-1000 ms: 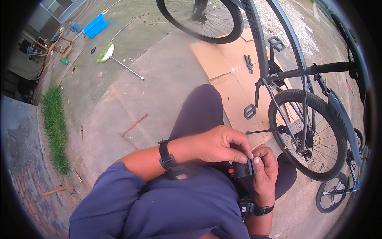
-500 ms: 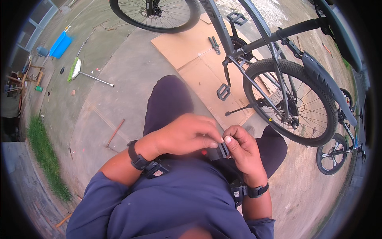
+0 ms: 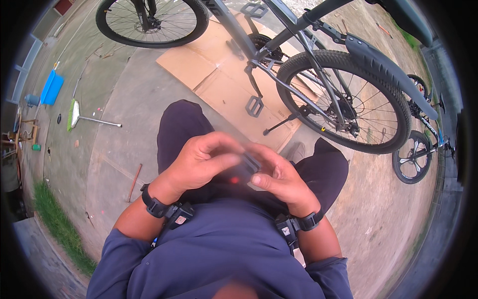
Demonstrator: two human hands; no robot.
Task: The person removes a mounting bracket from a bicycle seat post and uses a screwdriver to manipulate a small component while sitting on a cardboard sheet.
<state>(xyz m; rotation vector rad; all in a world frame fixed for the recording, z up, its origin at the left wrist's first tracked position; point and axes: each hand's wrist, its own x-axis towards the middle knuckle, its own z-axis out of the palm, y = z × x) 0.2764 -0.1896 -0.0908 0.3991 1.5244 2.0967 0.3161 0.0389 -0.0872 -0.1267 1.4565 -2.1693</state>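
Both my hands meet in front of my waist, above my dark trousers. My left hand (image 3: 201,162) curls over the top of a small dark device (image 3: 245,167) with a red light on it. My right hand (image 3: 278,178) cups the same device from the right and below. Most of the device is hidden by my fingers. Each wrist carries a black band with a small unit strapped to it. A grey bicycle (image 3: 318,70) stands just ahead of my knees, its rear wheel (image 3: 343,99) and a pedal (image 3: 254,106) nearest to me.
Flattened cardboard (image 3: 219,82) lies under the bicycle on the concrete. A second, smaller bicycle wheel (image 3: 412,157) shows at the right. Far left lie a broom (image 3: 82,118), a blue tub (image 3: 51,87) and a strip of grass (image 3: 57,222).
My hands have shifted on the device, the left hand now curled further over it. The view has tilted, so the bicycle sits closer and higher in the picture.
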